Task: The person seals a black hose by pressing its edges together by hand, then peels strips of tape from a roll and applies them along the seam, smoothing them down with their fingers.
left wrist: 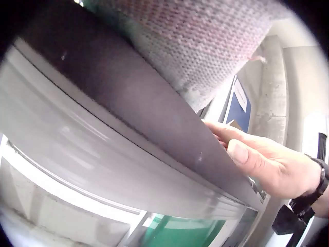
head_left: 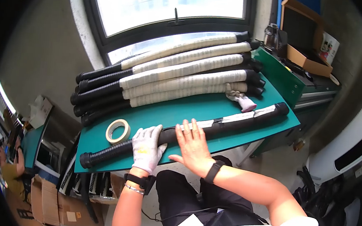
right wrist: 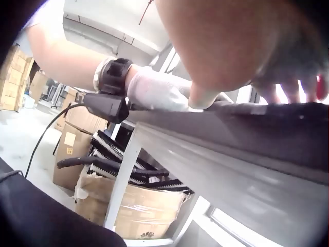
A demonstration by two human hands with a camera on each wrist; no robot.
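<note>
A long black tube point(head_left: 236, 125) with a ribbed left end and a white strip along its upper side lies across the green table point(head_left: 100, 149) near its front edge. The gloved left hand point(head_left: 146, 148) rests on the tube right of the ribbed part, fingers extended; its knit glove fills the top of the left wrist view. The bare right hand point(head_left: 193, 147) lies on the tube at the left end of the white strip, fingers straight and spread, thumb toward the left hand. In the right wrist view the gloved left hand point(right wrist: 157, 91) shows beyond the right palm.
A tape roll point(head_left: 118, 131) lies behind the tube's ribbed part. Several white-wrapped tubes point(head_left: 185, 68) are piled toward the window, with a loose glove point(head_left: 241, 99) beside them. A green cabinet point(head_left: 279, 74) stands at the right. Cardboard boxes point(head_left: 54, 205) are on the floor at left.
</note>
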